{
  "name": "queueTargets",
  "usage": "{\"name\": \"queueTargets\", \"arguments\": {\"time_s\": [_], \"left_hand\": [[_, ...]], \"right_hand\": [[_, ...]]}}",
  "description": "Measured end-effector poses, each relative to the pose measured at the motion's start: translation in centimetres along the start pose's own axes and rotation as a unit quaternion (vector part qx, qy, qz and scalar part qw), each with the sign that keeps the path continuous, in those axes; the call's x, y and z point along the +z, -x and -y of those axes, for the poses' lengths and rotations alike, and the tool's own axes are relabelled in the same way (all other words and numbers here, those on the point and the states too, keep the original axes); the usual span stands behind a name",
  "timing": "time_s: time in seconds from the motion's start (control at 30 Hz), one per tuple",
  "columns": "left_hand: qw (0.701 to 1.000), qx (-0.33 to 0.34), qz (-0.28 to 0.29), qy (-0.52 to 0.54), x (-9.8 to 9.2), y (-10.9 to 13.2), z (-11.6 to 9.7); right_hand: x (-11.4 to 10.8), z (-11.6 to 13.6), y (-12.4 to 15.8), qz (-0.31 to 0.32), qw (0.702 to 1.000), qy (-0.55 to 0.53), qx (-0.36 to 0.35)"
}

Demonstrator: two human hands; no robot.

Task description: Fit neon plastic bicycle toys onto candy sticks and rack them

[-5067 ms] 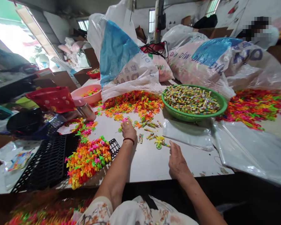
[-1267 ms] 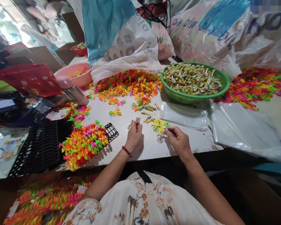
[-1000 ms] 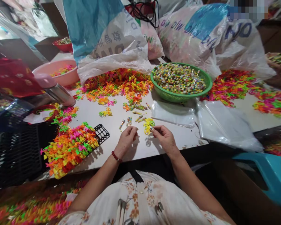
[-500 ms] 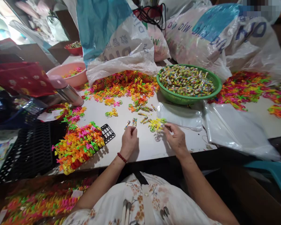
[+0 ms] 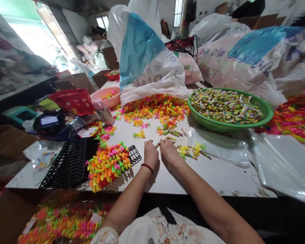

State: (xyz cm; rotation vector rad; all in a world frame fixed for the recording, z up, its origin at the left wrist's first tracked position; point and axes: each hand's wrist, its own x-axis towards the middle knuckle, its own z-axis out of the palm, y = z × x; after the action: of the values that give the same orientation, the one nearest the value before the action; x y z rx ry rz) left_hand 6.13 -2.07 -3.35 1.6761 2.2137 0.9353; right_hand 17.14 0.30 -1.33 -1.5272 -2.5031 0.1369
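Slanting tube (image 5: pixel 158 145): pointing forward-right between left hand (image 5: pixel 150 153) and right hand (image 5: pixel 168 152)
Hands: grip showing unclearly
Basket (image 5: pixel 227 126): holding tubes (image 5: pixel 226 105)
Basin (image 5: pixel 107 102): holding toys (image 5: pixel 110 95)

The widest open stretch of worktop (image 5: pixel 223 181) lies right of the right forearm (image 5: pixel 205 196), along the front edge; a hand could slide in there. Yellow toys (image 5: pixel 199 147) on tubes bar its far side, with a flat plastic bag (image 5: pixel 221 150) and the green basket (image 5: pixel 213 126) beyond. Between the left hand (image 5: pixel 151 152) and right hand (image 5: pixel 168 151) the gap is narrow, and a small tube (image 5: pixel 157 145) sits in it. Left of the left hand, a slim lane passes the black rack (image 5: pixel 135 155) toward bare surface around a small yellow clump (image 5: pixel 139 135). Straight ahead, loose tubes (image 5: pixel 176 133), the toy pile (image 5: pixel 152 110) and a tall bag (image 5: pixel 142 54) block the way
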Motion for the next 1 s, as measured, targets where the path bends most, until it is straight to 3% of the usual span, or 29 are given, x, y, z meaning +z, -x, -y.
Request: {"name": "queueTargets", "arguments": {"time_s": [0.13, 0.27, 0.47, 0.6, 0.7, 0.77, 0.87, 0.93, 1.0], "left_hand": [[0.994, -0.056, -0.091, -0.026, 0.3, -3.3, 0.2], [0.994, -0.063, -0.086, 0.003, 1.0, -5.6, 0.6], [0.997, 0.007, -0.037, 0.069, 1.8, -4.5, 0.7], [0.986, -0.001, -0.069, 0.155, 1.1, -3.8, 0.0], [0.937, -0.063, -0.139, 0.314, 0.1, -3.7, -0.8], [0.866, -0.147, -0.14, 0.457, -0.5, -3.5, -1.3], [0.743, -0.256, -0.086, 0.613, -1.7, -2.6, -1.7], [0.711, -0.276, -0.065, 0.643, -2.7, -1.8, -1.8], [0.667, -0.302, -0.04, 0.68, -3.8, -0.7, -1.9]], "right_hand": [[0.3, -0.6, -0.3, 0.012, 1.0, 0.014, -0.014], [-0.1, -1.4, -0.1, 0.016, 0.999, 0.025, -0.042], [0.7, -1.4, -0.1, 0.009, 0.997, 0.044, -0.055], [1.6, -1.0, 0.9, -0.017, 0.996, 0.051, -0.068], [1.8, -1.2, 1.4, -0.037, 0.996, 0.02, -0.072], [1.8, -1.6, 1.4, -0.049, 0.995, -0.047, -0.073], [1.1, -2.3, 1.5, -0.086, 0.968, -0.233, -0.014], [0.1, -2.5, 2.2, -0.09, 0.911, -0.396, 0.064], [-0.9, -2.4, 3.4, -0.064, 0.817, -0.558, 0.13]]}}
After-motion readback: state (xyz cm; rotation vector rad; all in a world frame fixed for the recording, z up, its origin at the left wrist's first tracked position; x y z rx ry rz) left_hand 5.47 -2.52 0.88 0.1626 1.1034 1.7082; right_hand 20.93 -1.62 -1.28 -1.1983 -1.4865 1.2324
